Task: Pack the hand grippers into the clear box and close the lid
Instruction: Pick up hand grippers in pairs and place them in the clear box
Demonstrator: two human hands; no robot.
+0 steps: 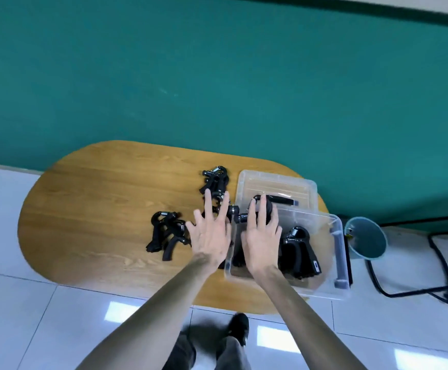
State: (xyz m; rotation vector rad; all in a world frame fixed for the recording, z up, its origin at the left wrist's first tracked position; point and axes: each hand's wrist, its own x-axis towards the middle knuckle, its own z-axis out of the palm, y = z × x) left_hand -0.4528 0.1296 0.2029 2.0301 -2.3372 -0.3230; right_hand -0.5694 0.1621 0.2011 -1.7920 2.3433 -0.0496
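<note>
The clear box [340,252] stands at the right end of the wooden table [97,209], and at least one black hand gripper [301,249] lies inside it. Its clear lid [278,182] lies flat just behind it. My right hand [261,241] is over the box's far left corner, fingers laid over a hand gripper [284,201] that spans the rim; the thumb is hidden. My left hand [210,239] hovers palm down, fingers spread and holding nothing, over another hand gripper [217,202]. More grippers lie in a pile to the left [166,233] and in one further back [216,177].
A teal bin [366,239] stands on the floor right of the table. Black cables or a frame [444,276] run over the white tiles at the far right. A green wall rises behind the table. My shoe [240,327] is below the table's near edge.
</note>
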